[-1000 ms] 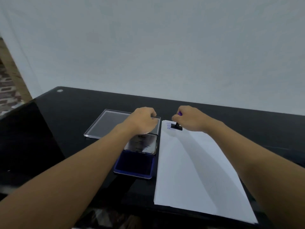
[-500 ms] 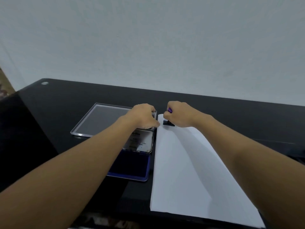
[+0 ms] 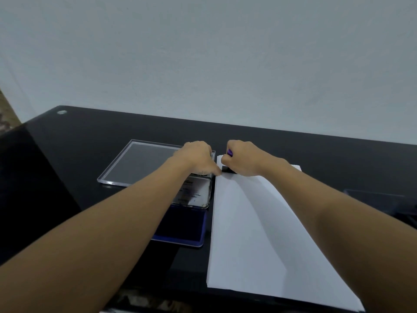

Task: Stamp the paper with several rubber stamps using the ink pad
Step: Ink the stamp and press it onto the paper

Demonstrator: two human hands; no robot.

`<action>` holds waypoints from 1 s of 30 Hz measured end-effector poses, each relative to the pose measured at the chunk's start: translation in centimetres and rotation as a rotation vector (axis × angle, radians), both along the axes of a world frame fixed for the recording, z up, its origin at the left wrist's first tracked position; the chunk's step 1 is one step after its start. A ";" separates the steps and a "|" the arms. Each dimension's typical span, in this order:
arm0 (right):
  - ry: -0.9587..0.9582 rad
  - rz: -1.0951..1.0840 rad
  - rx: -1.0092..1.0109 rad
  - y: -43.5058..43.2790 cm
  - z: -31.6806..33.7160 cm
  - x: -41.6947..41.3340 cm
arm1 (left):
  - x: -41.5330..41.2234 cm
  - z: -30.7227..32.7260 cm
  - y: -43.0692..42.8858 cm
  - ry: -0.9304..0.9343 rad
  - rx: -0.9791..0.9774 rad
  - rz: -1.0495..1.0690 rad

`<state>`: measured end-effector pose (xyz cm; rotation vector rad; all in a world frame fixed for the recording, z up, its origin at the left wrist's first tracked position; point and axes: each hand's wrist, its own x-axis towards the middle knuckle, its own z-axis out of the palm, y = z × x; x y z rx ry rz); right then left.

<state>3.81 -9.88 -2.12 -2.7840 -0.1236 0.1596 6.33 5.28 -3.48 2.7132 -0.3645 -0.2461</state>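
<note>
Evidently a press was in hand: on the bench [image 3: 90, 136], the paper [image 3: 248, 233] reached the near edge, the open ink pad [image 3: 182, 227] just beside its left side. At the paper's far left corner the right hand [image 3: 243, 159] gripped a stamp [image 3: 225, 169], base on the sheet; the left hand [image 3: 196, 159] sat curled alongside, its hold unclear. Next probably called for a straight lift, then re-inking.

White paper [image 3: 259, 233]; purple-topped black stamp [image 3: 226, 169]; dark blue ink pad [image 3: 185, 227]; glossy black table [image 3: 90, 132]

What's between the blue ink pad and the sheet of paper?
Just a narrow strip of bare black table, visible in the head view.
</note>
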 end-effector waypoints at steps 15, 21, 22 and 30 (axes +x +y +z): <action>-0.016 -0.038 0.042 0.6 -0.7 -0.4 | -0.2 0.5 0.2 0.056 0.026 -0.008; -0.018 -0.032 0.050 0.6 -0.6 -0.5 | -0.1 0.6 0.0 0.062 0.030 -0.013; -0.021 -0.030 0.048 0.6 -0.6 -0.6 | -0.1 0.6 0.0 0.061 0.031 -0.014; -0.025 -0.032 0.051 0.5 -0.9 -0.3 | -0.2 0.5 0.1 0.059 0.013 -0.018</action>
